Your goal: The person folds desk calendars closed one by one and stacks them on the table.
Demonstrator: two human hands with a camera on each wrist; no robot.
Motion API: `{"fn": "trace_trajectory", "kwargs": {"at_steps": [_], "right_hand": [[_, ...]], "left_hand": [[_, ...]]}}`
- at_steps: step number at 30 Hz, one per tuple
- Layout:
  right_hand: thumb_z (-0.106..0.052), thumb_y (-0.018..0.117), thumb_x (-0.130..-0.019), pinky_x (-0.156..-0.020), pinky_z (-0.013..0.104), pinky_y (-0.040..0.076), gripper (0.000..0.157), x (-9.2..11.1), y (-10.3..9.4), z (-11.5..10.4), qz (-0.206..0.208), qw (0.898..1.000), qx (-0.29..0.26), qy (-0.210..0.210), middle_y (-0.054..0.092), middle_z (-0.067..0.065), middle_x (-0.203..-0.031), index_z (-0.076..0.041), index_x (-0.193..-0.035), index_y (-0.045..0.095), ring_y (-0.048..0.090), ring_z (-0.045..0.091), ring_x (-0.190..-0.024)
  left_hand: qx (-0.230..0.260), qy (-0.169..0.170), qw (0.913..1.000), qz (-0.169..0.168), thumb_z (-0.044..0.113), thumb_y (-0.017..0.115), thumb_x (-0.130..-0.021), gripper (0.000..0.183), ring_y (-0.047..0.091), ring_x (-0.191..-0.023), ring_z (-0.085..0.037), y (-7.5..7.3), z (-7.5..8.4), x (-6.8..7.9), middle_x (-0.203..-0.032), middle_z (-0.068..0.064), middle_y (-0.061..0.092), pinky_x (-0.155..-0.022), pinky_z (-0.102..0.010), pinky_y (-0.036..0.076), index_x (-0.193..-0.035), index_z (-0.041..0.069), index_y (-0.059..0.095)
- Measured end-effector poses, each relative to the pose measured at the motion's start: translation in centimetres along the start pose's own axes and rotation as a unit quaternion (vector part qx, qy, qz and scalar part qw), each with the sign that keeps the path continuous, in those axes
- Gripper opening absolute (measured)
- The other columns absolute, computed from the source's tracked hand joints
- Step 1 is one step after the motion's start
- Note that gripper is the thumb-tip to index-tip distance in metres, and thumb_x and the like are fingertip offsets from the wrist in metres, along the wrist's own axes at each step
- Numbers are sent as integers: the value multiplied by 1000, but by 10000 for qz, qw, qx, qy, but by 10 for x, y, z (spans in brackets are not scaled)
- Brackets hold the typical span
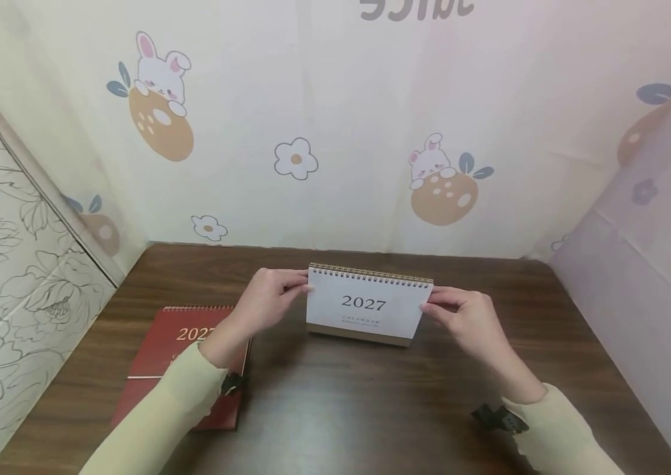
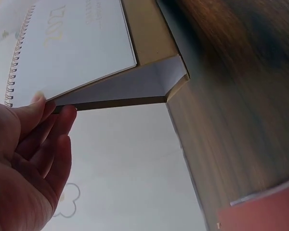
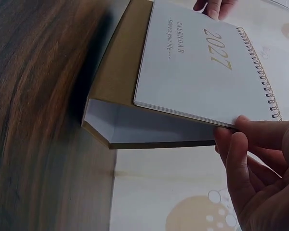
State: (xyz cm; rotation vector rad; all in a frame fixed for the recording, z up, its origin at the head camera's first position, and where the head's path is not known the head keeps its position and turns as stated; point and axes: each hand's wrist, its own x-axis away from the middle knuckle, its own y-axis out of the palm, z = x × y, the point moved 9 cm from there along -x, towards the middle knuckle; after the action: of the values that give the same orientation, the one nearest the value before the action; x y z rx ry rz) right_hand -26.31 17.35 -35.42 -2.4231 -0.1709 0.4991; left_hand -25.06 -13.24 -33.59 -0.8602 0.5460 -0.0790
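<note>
A white 2027 desk calendar (image 1: 365, 307) with a spiral binding along its top and a brown cardboard stand stands upright toward the back of the table. My left hand (image 1: 264, 297) pinches its left side edge near the binding, thumb on the front page. On the opposite edge my right hand (image 1: 468, 316) pinches the calendar the same way. Both wrist views show the stand folded into a hollow triangle, with the left hand (image 2: 26, 149) and the right hand (image 3: 262, 168) each gripping near the spiral end.
A red 2027 calendar (image 1: 151, 353) lies on the left of the wooden table (image 1: 323, 409), partly covered by the left forearm. Behind the table hangs a pale curtain (image 1: 359, 198) printed with rabbits and flowers. Side panels border the table left and right.
</note>
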Motion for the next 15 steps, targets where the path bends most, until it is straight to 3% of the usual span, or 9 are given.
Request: {"fn": "trace_trajectory", "kwargs": {"at_steps": [5,11,15], "right_hand": [[-2,82,-80,-63,25,57,16,1,10,-3,-53,9999,-3,-125,71,18,-111,1,-95,78,72,28,-88],[-6,82,-82,-79,45,57,18,0,16,0,-145,9992,285,-224,70,15,-116,-2,-99,78,68,33,-103],[-8,82,-83,-82,48,56,19,0,26,9,-409,9983,373,-169,67,15,-123,-4,-101,78,67,34,-106]], "left_hand": [[-83,9,10000,-31,13,77,-88,14,71,-100,-21,-1,-5,10,-111,-10,73,-69,-33,55,-100,8,80],[-119,-102,9998,-86,16,77,-88,18,71,-100,-20,5,-12,16,-115,-8,72,-76,-37,57,-105,10,80],[-192,-384,9986,-306,19,77,-88,22,71,-94,-15,14,-20,19,-122,-4,69,-73,-35,56,-109,13,79]]}}
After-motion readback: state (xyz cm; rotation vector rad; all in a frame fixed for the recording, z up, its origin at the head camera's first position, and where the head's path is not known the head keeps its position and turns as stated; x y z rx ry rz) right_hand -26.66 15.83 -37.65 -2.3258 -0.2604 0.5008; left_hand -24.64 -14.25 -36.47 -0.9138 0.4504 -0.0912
